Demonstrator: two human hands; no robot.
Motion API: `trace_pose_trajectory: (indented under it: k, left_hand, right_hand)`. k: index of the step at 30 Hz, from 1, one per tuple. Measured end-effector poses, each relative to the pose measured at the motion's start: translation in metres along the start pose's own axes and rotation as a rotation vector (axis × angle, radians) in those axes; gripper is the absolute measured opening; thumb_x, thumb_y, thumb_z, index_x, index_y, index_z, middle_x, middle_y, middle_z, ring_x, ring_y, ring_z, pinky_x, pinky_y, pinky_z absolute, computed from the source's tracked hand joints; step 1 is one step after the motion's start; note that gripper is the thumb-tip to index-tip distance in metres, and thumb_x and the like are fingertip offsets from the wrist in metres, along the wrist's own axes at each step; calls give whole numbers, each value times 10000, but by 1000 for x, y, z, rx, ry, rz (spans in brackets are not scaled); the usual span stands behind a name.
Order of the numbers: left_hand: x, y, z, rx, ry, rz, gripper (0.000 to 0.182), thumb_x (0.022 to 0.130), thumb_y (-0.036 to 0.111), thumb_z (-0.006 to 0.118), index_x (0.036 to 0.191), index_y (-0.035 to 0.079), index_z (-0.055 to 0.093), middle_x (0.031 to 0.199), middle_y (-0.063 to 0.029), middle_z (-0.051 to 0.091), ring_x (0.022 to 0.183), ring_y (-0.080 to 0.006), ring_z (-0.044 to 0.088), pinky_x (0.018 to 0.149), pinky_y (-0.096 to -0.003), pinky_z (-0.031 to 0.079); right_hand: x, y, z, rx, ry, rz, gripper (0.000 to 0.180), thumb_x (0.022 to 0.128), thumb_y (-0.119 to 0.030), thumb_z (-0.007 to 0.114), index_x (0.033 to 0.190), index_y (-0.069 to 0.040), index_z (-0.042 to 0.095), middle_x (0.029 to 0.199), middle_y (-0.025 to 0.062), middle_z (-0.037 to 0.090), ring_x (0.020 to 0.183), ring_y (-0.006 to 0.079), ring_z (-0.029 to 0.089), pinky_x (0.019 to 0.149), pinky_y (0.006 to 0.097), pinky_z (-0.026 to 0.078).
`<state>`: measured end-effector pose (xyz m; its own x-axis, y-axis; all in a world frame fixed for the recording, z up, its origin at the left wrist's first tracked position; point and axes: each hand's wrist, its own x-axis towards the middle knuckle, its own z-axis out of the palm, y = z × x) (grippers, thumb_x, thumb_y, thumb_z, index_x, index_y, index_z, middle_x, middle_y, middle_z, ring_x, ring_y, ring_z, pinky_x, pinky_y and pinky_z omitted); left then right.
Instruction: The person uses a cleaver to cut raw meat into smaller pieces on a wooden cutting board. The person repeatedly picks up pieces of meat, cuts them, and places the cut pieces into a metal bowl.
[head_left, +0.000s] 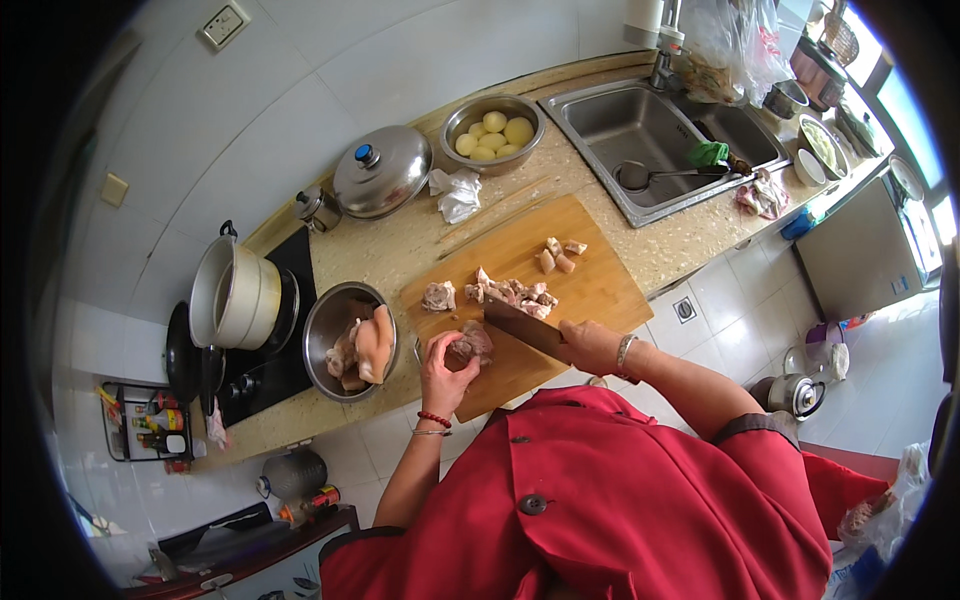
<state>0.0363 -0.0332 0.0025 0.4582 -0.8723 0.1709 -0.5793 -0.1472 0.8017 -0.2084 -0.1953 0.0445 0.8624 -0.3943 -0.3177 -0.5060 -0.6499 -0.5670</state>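
My right hand (592, 346) grips the handle of a cleaver (525, 326), its blade over the wooden cutting board (600, 259) beside a heap of chopped meat (514, 292). With thumb and fingers curved around it, my left hand (448, 369) holds a chunk of meat (472, 343) at the board's near left part. Another meat chunk (439, 296) lies by the board's left edge. A few small pale pieces of meat (559, 255) sit apart towards the far right. Left of the board, a steel bowl (313, 365) contains larger pieces of raw meat with skin (375, 345).
Behind the board are a steel bowl (454, 154) of peeled potatoes (491, 141), a domed lid (386, 176) and crumpled white paper (455, 196). A pot (240, 300) stands on the black cooktop (262, 371) at left. The double sink (615, 120) at right holds a ladle (637, 176).
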Motion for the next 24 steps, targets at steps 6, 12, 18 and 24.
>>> trace_pose_trajectory:
  k: [6,12,18,24]
  left_hand:
    - [-2,-1,-1,57,-32,0,472,748,121,798,1180,49,619,1172,-124,621,1070,-298,632,922,-382,526]
    - [3,-1,1,175,36,136,481,725,139,838,1151,35,641,1099,-135,626,978,-309,655,832,-389,553]
    - [5,-3,1,134,-21,-75,430,729,159,839,1100,37,659,1076,-147,641,979,-338,656,836,-415,553]
    - [7,-1,5,170,69,53,408,738,180,833,1081,35,665,1085,-159,640,984,-357,649,834,-430,547]
  right_hand:
    - [-6,-27,-9,-44,92,82,154,923,-90,488,1046,-8,444,778,242,682,744,448,688,636,552,538]
    - [-13,-60,-16,-103,-15,11,159,921,-72,479,1053,4,434,800,245,692,778,440,701,682,538,555]
    - [21,-75,-8,-160,-47,-62,127,936,-51,473,1023,39,456,792,229,697,743,374,720,665,471,566]
    - [32,-79,0,-203,4,-91,133,948,-63,475,1024,45,474,780,199,701,710,343,724,652,472,562]
